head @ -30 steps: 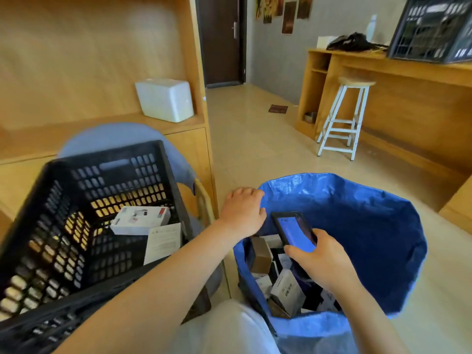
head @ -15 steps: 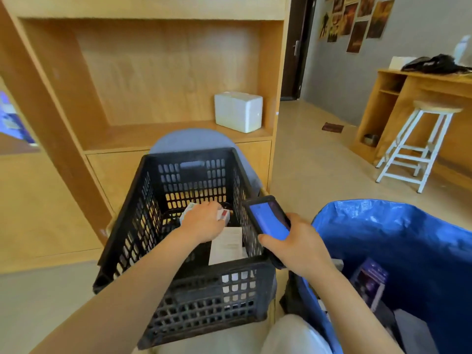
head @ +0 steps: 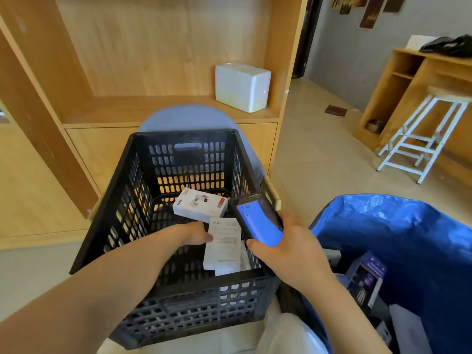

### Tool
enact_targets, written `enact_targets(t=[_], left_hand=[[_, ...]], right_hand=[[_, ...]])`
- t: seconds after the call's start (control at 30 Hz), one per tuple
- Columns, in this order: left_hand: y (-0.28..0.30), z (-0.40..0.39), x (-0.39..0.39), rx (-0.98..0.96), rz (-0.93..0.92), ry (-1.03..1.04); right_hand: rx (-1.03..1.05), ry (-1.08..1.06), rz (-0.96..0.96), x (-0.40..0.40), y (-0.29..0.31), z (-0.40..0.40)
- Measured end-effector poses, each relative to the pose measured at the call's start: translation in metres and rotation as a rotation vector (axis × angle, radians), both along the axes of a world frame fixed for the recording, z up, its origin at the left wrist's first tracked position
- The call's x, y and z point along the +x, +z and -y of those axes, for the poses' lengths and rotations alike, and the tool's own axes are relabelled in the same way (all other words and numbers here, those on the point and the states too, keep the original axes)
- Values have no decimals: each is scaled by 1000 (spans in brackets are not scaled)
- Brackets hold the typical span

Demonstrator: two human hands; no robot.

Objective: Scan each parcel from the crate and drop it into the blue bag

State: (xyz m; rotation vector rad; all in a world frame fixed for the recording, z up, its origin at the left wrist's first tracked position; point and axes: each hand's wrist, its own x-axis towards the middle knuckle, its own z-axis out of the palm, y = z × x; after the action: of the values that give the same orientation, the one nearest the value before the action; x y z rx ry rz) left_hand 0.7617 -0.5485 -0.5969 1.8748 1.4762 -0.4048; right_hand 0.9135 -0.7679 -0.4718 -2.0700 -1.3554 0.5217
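Both forearms are bare from wrist to the frame edge, with no sleeves, watch, bracelet or rings to be seen. The left grip (head: 190, 232) and right grip (head: 288, 254) are ungloved. Below the right grip, at the bottom edge, a knee shows in pale, whitish cloth (head: 283, 333).

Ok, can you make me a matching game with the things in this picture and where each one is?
Things:
1. scanner
2. white foam box
3. white parcel
4. purple box

Places:
A. on the wooden shelf
B. in the blue bag
C. in the right hand
D. in the black crate

Pairs: 1-C, 2-A, 3-D, 4-B
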Motion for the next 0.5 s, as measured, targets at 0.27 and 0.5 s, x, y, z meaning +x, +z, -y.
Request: enact_targets(t=[0.27, 0.5], left_hand=[[-31, 5, 10, -338, 139, 250], [-37, -2, 5, -333, 221, 288]], right_hand=[[-39, 12, 6, 3, -6, -2], [-46, 7, 23, 3, -9, -2]])
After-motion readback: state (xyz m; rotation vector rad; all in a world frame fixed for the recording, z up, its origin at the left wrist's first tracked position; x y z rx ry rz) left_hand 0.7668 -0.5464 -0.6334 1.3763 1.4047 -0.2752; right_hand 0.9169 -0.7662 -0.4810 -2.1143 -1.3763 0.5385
